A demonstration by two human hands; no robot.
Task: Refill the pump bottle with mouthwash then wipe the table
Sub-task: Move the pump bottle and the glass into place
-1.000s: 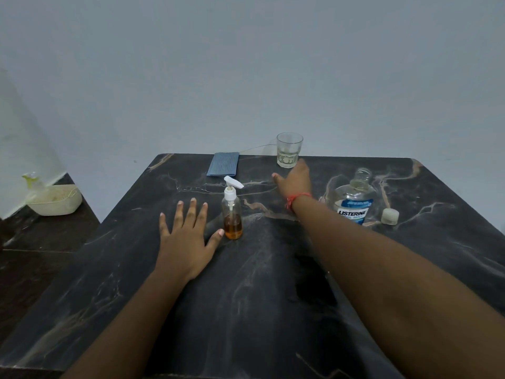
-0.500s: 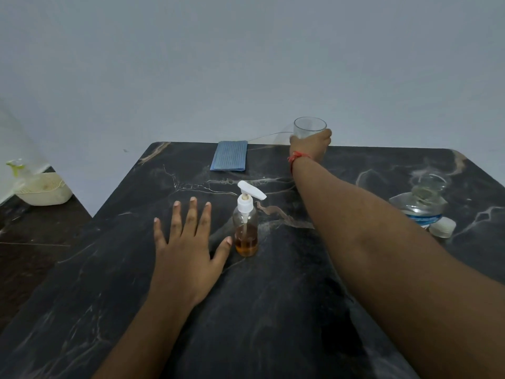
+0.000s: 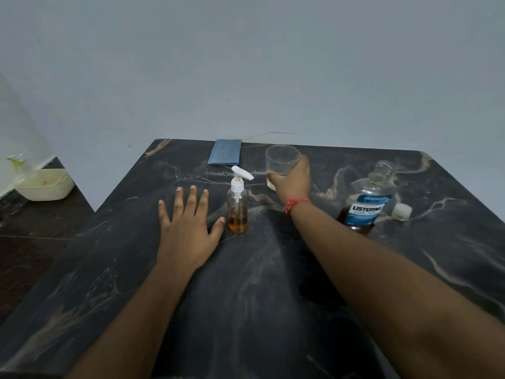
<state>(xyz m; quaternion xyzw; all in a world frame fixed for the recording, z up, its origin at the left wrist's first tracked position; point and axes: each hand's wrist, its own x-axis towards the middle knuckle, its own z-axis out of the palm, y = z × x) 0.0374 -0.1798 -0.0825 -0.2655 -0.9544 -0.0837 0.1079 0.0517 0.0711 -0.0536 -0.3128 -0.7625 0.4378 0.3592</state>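
The right hand (image 3: 291,184) now grips the glass (image 3: 281,162), which half a second ago stood at the far edge of the desk (image 3: 273,310); it has come nearer, to about 1 o'clock of the pump bottle (image 3: 238,206). The left hand (image 3: 188,228) lies flat and open at the bottle's 9 o'clock, thumb nearly touching it. The uncapped mouthwash bottle (image 3: 364,206) waits at 3 o'clock. I think the glass will serve for pouring.

Left hand (image 3: 188,228): flat, palm down, fingers straight and spread. Right hand (image 3: 292,181): arm extended forward, fingers curled round a glass (image 3: 281,162); red thread at wrist.
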